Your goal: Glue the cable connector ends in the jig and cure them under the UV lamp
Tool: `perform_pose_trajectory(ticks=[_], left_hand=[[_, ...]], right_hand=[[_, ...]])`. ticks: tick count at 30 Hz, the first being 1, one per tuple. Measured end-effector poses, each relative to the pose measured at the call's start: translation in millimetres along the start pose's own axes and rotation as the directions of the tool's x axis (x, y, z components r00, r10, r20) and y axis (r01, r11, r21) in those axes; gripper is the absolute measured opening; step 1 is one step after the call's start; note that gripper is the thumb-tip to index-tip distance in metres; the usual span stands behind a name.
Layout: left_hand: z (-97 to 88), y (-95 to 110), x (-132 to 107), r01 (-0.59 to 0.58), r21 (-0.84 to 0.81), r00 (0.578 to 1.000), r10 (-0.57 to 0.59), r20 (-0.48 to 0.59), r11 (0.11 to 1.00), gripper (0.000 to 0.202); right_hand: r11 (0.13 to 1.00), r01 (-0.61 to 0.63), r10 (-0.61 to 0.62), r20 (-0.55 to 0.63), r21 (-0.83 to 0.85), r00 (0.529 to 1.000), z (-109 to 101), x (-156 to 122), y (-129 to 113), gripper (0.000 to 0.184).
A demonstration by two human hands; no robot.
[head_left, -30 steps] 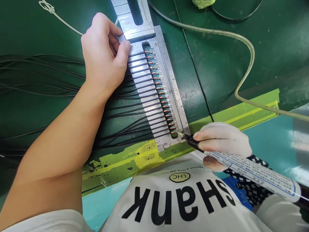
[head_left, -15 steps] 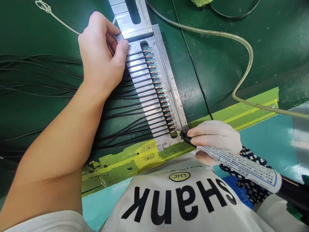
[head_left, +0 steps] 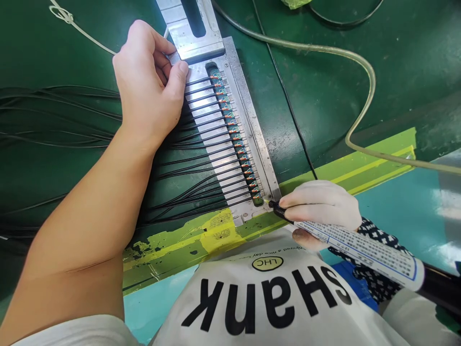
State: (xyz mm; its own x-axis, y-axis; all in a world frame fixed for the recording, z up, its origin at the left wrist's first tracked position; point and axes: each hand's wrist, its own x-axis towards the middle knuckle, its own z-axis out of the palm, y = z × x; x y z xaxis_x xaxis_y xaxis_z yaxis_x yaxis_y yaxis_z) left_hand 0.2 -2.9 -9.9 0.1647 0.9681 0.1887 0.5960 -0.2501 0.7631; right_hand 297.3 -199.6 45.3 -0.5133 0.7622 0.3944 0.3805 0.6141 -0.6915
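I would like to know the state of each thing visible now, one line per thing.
Long slotted silver metal plate: lying on the green tabletop.
Thin black cables: laid side by side across that plate.
White pen-shaped tool with black tip: held slanted, tip at the plate's near end.
Left hand: touching the plate's edge.
Right hand: closed around that tool.
Translucent yellowish hose: curved, uncoiled.

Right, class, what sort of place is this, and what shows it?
Probably an electronics workshop: a metal holder carries a row of circuit boards, black cables run to them, and a pen-like tool points at the near end.
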Motion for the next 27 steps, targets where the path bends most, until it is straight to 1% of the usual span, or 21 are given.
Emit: perform_pose_trajectory(ticks=[2, 6, 10, 14, 16, 19, 23, 25, 27], left_hand=[[-0.8, 2, -1, 0.018, -0.008, 1.000, -0.017, 0.011, 1.000, 0.021], [1.3, 0, 1, 0.009, 0.044, 0.999, -0.007, -0.035, 0.999, 0.027], [1.6, -4, 2, 0.014, 0.015, 1.000, -0.014, -0.003, 1.000, 0.025], [1.3, -4, 1, -0.007, 0.046, 1.000, 0.007, -0.011, 0.999, 0.023], [2.5, -5, 2, -0.026, 0.069, 0.999, 0.028, -0.022, 0.997, 0.023], [5.6, -8, 5, -0.086, 0.130, 0.992, 0.097, -0.078, 0.988, 0.024], [7.2, -9, 6, -0.128, 0.134, 0.986, 0.141, -0.093, 0.983, 0.024], [5.5, -6, 4, -0.117, 0.122, 0.988, 0.128, -0.087, 0.986, 0.023], [2.6, -1, 1, -0.077, 0.106, 0.994, 0.084, -0.063, 0.991, 0.020]], right_hand=[[1.000, 0.008, -0.008, -0.012, 0.013, 1.000, 1, 0, 0, 0.015], [1.000, 0.000, 0.000, -0.012, 0.018, 1.000, 1, 0, 0, 0.013], [0.999, -0.002, 0.003, -0.016, 0.039, 1.000, 1, -1, 1, 0.014], [0.999, -0.001, 0.002, -0.009, 0.032, 1.000, 1, -1, 1, 0.013], [0.999, 0.005, -0.004, -0.024, 0.033, 1.000, 1, -1, 1, 0.013], [0.999, 0.009, -0.009, -0.018, 0.032, 1.000, 1, 0, 2, 0.013], [1.000, 0.003, -0.002, -0.014, 0.018, 1.000, 1, 1, 2, 0.012], [1.000, 0.005, -0.004, -0.007, 0.023, 1.000, 0, 1, 3, 0.012], [1.000, 0.009, -0.009, 0.003, 0.030, 1.000, 0, 1, 2, 0.012]])
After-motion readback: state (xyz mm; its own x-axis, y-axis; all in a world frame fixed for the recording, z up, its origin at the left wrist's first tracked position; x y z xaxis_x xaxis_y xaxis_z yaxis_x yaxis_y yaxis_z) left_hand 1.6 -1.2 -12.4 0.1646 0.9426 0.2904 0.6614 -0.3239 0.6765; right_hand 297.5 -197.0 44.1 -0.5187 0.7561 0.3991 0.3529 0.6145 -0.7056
